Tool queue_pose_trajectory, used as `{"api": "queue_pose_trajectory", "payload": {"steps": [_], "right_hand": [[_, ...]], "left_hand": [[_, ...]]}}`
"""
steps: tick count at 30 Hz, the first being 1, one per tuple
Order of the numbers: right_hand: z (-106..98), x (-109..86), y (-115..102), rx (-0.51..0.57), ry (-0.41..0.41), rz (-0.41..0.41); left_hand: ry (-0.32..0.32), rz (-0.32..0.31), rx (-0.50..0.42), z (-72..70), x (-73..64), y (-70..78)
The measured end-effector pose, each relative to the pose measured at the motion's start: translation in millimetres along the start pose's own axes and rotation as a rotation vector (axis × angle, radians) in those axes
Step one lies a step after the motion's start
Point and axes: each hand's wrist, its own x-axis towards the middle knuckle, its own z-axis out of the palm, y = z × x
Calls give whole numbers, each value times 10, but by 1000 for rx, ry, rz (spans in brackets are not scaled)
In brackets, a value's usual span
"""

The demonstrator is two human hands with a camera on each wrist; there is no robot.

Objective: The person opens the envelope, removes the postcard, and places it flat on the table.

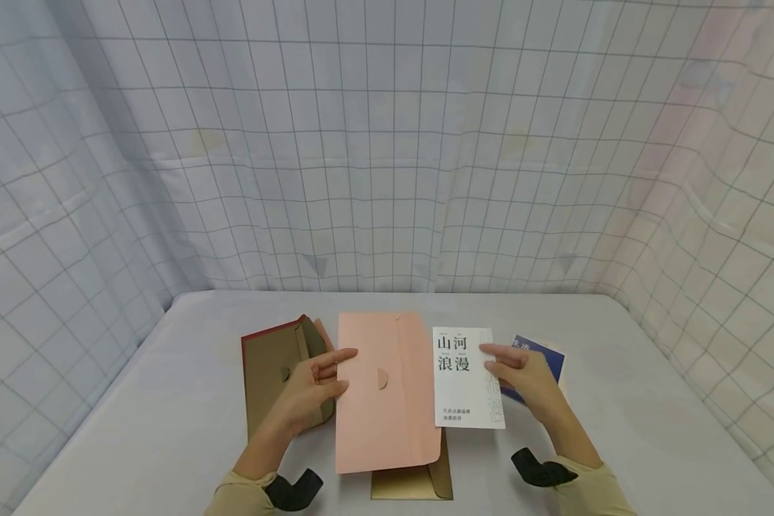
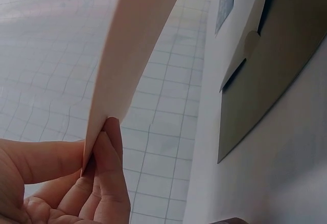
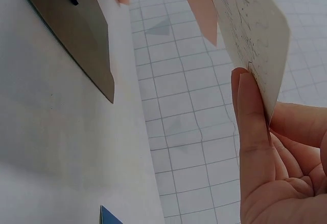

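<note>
In the head view, my left hand (image 1: 309, 390) pinches the left edge of a pink envelope (image 1: 361, 430) between thumb and fingers. The envelope stands raised, its semicircular closure tab facing me. To the right, my right hand (image 1: 529, 376) pinches the right edge of a white card (image 1: 461, 390) printed with large black Chinese characters. The card's left edge is right beside the envelope's right edge. From the left wrist, the envelope (image 2: 120, 65) appears nearly edge-on between thumb and fingers. On the card's back (image 3: 255, 29), the right wrist view shows handwriting-like lines.
A gold envelope (image 1: 413, 486) lies on the white table (image 1: 135, 430), partly under the pink one. Olive-gold envelopes (image 1: 267, 387), one red-edged, lie behind my left hand. Blue printed cards (image 1: 552, 360) lie behind my right hand. Gridded white curtains (image 1: 387, 179) enclose the table's back and sides.
</note>
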Motion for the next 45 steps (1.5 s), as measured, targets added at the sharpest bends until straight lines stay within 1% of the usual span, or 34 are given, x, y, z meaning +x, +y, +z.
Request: {"api": "queue_pose_trajectory", "payload": {"steps": [8,14,17,24,32,39,42,45], "right_hand": [[-69,-13,-4,32,8,-12],[-94,-5,10,35,1,-24],[-99,0,13,30,2,-18],[-130,-6,-2,21,17,-2],[-177,0,-6,15,15,2],[-203,7,-8,24,31,16],[-229,11,-2,7,41,12],[-269,15,7,-18,60,13]], "left_hand": [[16,-17,14,-20,6,13],[0,-7,3,-34,4,15],[6,-9,0,-37,4,15],[33,-26,19,-41,4,17],[59,-40,5,-62,0,17],[96,-52,49,-89,-14,31],[118,-58,62,-106,-8,35],[133,-67,56,-126,6,40]]}}
